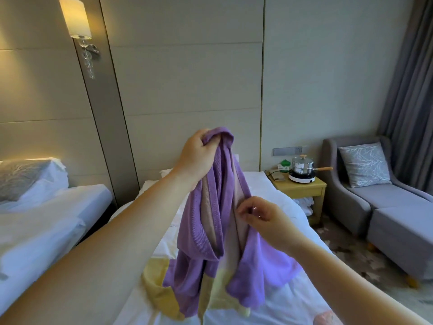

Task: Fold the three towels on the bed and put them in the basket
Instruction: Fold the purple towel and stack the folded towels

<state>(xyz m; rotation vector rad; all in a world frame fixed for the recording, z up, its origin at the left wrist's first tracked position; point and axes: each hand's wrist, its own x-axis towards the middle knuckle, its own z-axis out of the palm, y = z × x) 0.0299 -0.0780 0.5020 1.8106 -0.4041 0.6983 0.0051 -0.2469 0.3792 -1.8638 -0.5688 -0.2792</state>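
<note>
**Two hands, one purple towel**

We've got the purple towel (201,231) hanging in the air over the bed (276,191). Our left hand (199,158) is clenched round a bunched-up top corner, so the cloth drops in long soft folds. It's ribbed, with a pale beige band running down the folds.

Our right hand (264,219) sits lower, thumb and fingertips pinching one of those banded edges about halfway down. The bottom of the towel drapes onto a yellow towel (159,294) lying rumpled on the smooth white sheet. Something pinkish (325,316) peeks in at the bottom edge, too blurry to call.

Off to the right there's a boxy wooden nightstand (302,186) with a shiny steel pot (302,166) on a round white hotplate (301,178). Beside it is a padded grey armchair (398,207) with a patterned cushion (363,164). A frosted wall lamp (75,17) glows top left.
</note>
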